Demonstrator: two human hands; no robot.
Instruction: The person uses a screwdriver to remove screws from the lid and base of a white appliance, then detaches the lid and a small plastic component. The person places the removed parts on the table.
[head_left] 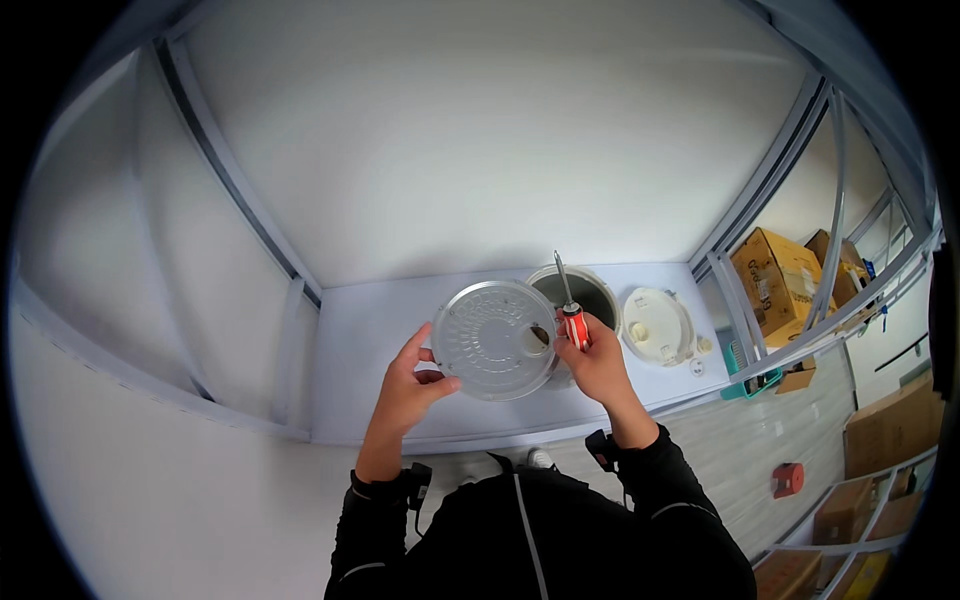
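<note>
My left hand (408,385) grips the left edge of a round grey disc (480,345), thumb low and fingers along the rim. The disc has a raised radial pattern and a round hole near its right side. In my right hand (600,365) is a screwdriver (576,325) with a red and white handle, its metal shaft pointing up and away from me. My right fingers are close to the disc's right edge; whether they touch it, I cannot tell. Behind the disc and screwdriver stands an open round tub (603,300) with a pale rim and dark inside, partly covered by both.
On the white table (365,350), right of the tub, lies a round white lid (665,320) with small pale parts beside it. A metal frame (725,235) borders the table. Beyond are cardboard boxes (775,285), a teal basket (745,385) and a red stool (788,480).
</note>
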